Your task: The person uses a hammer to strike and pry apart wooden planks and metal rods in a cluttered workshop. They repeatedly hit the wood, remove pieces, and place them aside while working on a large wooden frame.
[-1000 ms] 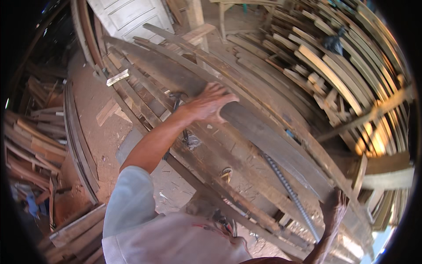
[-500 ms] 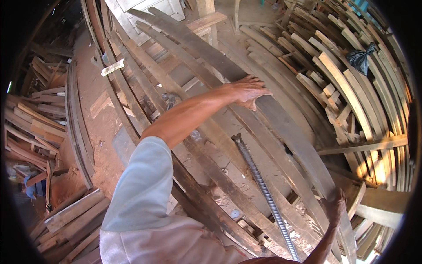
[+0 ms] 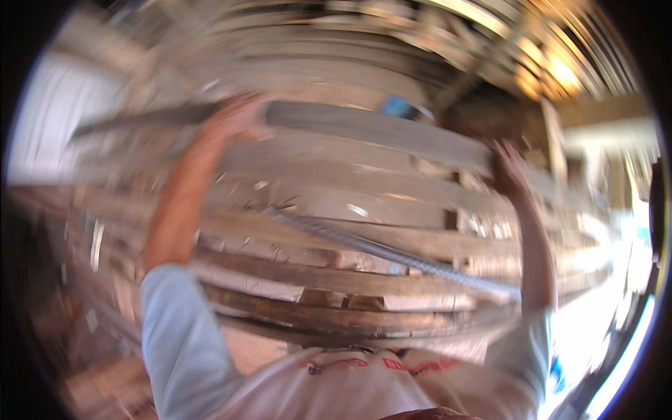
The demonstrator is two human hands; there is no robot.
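A long dark grey wooden plank [image 3: 378, 128] lies along the far side of a row of spaced beams. My left hand [image 3: 241, 115] grips it left of the middle, thumb apart from the fingers, which are blurred by motion. Toward the plank's right end my right hand [image 3: 509, 168] holds it, the fingers reaching over its far edge. Both arms are stretched forward. Nearer to me a ribbed metal bar [image 3: 392, 252] lies slanting across the beams, touched by neither hand.
Several rough wooden beams [image 3: 336, 280] run side by side between me and the plank, with gaps between them. Stacked timber [image 3: 455, 17] stands at the far side. A white panel [image 3: 52, 119] is at the far left. A blue item [image 3: 397, 107] sits beyond the plank.
The view has swung round, so the plank now runs across it from left to right. Both hands remain on the plank, and my right arm shows more fully.
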